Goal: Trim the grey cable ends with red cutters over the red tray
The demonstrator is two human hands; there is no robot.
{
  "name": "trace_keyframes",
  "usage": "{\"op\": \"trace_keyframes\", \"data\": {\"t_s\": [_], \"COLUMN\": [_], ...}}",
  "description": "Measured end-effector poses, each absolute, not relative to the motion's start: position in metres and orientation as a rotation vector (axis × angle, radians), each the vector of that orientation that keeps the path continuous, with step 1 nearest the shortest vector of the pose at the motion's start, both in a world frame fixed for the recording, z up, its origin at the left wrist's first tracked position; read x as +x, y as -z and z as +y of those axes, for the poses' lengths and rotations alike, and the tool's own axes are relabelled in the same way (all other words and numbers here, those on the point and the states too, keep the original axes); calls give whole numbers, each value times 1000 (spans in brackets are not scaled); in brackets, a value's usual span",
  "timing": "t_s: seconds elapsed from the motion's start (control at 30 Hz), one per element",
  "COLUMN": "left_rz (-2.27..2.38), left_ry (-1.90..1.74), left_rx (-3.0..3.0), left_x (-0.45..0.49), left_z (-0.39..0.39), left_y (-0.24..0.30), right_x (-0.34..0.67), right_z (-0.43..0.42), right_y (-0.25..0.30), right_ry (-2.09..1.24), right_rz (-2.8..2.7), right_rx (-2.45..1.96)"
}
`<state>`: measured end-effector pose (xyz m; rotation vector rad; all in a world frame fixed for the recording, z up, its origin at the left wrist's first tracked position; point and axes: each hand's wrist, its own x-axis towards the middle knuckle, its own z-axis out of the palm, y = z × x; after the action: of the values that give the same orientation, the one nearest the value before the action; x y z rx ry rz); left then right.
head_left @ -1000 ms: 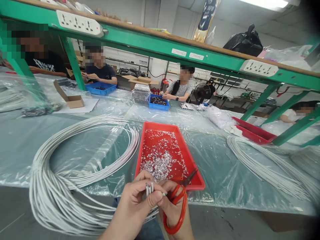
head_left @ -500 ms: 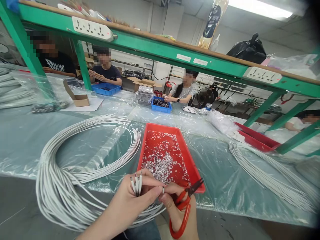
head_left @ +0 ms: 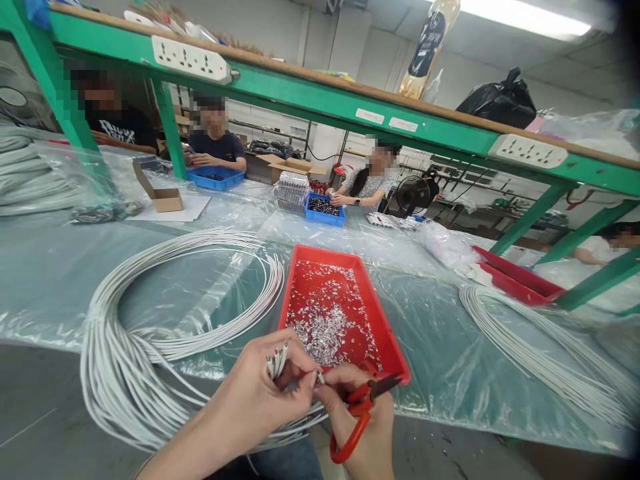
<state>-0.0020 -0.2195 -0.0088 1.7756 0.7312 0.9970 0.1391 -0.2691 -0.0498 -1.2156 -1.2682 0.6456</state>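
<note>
My left hand (head_left: pixel 270 387) is closed around several white cable ends (head_left: pixel 277 362), their stripped tips poking up between the fingers. One cable tip (head_left: pixel 320 377) is pinched where the fingertips of both hands meet. Red-handled scissors (head_left: pixel 356 417) hang on my right hand (head_left: pixel 367 413), blades pointing right, while its thumb and forefinger close at that tip. The cables belong to a large white coil (head_left: pixel 107 320) on the left of the table. Just beyond my hands lies a red tray (head_left: pixel 377 320) with a heap of small silvery scraps (head_left: pixel 320 333).
A second white cable coil (head_left: pixel 530 360) lies at the right. A green shelf frame (head_left: pixel 300 97) crosses above the table. Beyond are blue trays (head_left: pixel 325 215), an open small box (head_left: pixel 167 200), another red tray (head_left: pixel 520 283) and several people seated at work.
Both hands have shifted slightly, and the pinched cable tip is now tilted and more covered by the fingers. The scissors have turned a little with my right hand.
</note>
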Motion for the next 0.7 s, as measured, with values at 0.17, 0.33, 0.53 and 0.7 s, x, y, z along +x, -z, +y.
{"op": "trace_keyframes", "data": {"t_s": [0.17, 0.33, 0.53, 0.7], "left_rz": [677, 601, 671, 794], "left_ry": [-906, -805, -877, -1041], "left_rx": [1689, 1664, 1830, 1455], "left_x": [-4, -4, 2, 19], "left_z": [-217, -215, -212, -182], "left_y": [9, 6, 4, 19], "right_x": [143, 147, 150, 154], "right_z": [-268, -264, -267, -280], "right_y": [52, 54, 50, 50], "right_ry": [-790, -1124, -1441, -1213], "right_rz": [-1360, -1317, -1236, -1259], "right_rx": [-1010, -787, -690, -916]}}
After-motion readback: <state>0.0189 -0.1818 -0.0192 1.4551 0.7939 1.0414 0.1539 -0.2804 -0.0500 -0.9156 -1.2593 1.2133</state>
